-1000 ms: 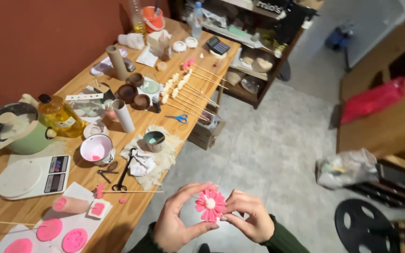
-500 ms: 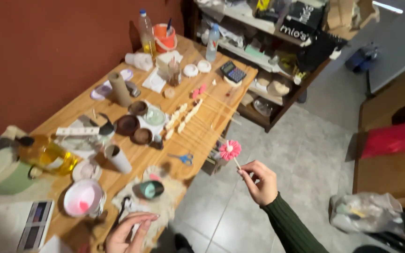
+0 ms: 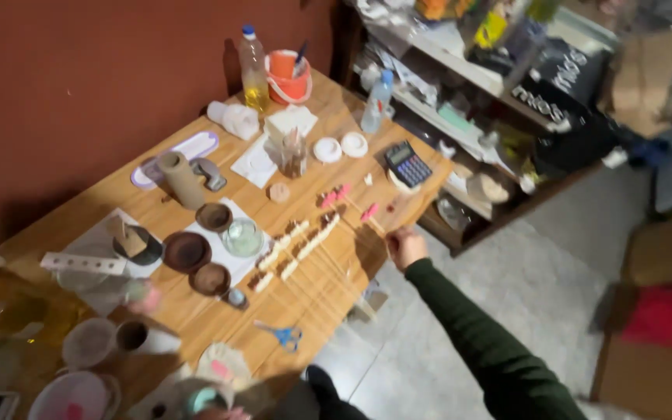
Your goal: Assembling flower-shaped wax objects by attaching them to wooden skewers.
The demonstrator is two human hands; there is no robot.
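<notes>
Right hand [image 3: 406,247] reaches over desk's [image 3: 328,292] right edge, fingers pinched on thin skewer carrying pink flower [image 3: 369,211]. Left hand out of view. Flower hovers beside pink ones [image 3: 334,196], above skewer rows [image 3: 297,249]. Judgement: lower gently, stick parallel, petals clear of neighbours.

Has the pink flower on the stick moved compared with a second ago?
Yes. The right hand has carried the pink flower from in front of the body out over the table, near the calculator.
</notes>
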